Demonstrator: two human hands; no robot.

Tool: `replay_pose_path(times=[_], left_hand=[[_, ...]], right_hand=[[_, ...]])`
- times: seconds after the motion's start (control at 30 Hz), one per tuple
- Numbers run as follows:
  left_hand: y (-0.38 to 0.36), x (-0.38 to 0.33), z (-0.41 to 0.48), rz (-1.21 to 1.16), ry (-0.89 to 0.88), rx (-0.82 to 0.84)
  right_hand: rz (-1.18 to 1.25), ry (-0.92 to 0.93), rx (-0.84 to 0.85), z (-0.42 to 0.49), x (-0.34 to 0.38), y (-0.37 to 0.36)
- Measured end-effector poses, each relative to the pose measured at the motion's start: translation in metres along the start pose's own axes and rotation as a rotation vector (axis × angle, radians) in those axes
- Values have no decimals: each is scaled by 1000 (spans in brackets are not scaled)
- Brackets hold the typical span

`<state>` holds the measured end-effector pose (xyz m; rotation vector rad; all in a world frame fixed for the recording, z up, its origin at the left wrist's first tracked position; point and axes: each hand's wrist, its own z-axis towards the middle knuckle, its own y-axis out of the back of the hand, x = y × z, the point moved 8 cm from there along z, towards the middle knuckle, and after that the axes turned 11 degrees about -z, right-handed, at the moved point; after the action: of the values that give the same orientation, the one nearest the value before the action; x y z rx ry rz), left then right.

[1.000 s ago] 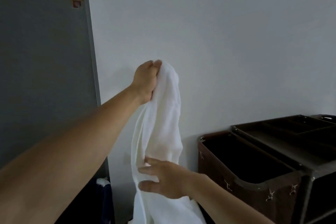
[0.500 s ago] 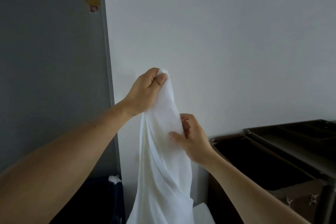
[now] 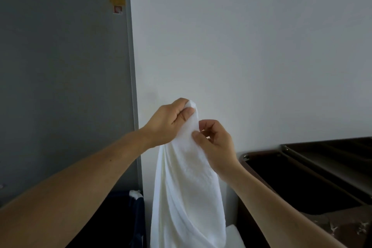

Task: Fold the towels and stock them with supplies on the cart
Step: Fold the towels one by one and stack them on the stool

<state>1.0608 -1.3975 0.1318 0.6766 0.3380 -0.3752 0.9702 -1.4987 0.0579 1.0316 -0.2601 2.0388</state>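
A: Where's the towel (image 3: 187,183)?

B: Ctr, hanging down to 6 o'clock, in front of the wall (image 3: 251,56). Left hand (image 3: 167,125) grips its top. Right hand (image 3: 217,145) is just beside, at 4 o'clock of the left, pinching the same edge.

A: Cart (image 3: 259,154)?

B: 4 o'clock, against the wall, right of the towel. R forearm crosses in front of its near corner.

A: Left side?

B: Door panel (image 3: 60,86) from 8 to 11 o'clock, w/ a sticker (image 3: 118,9) at 11. Frame strip (image 3: 131,106) sits btwn panel & wall. Bin (image 3: 128,219) at 7 o'clock, low, left of the towel.
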Motion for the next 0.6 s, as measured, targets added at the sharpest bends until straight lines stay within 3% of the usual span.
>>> replay_pose_path(times=[0.13, 0.3, 0.6], left_hand=[[-4, -3, -6, 18, -21, 40], [-3, -1, -12, 56, -13, 17], [3, -4, -13, 124, -58, -49]], right_hand=[[-46, 38, -99, -5, 3, 4], [-86, -47, -128, -7, -7, 10], [-133, -154, -57, -17, -25, 1]])
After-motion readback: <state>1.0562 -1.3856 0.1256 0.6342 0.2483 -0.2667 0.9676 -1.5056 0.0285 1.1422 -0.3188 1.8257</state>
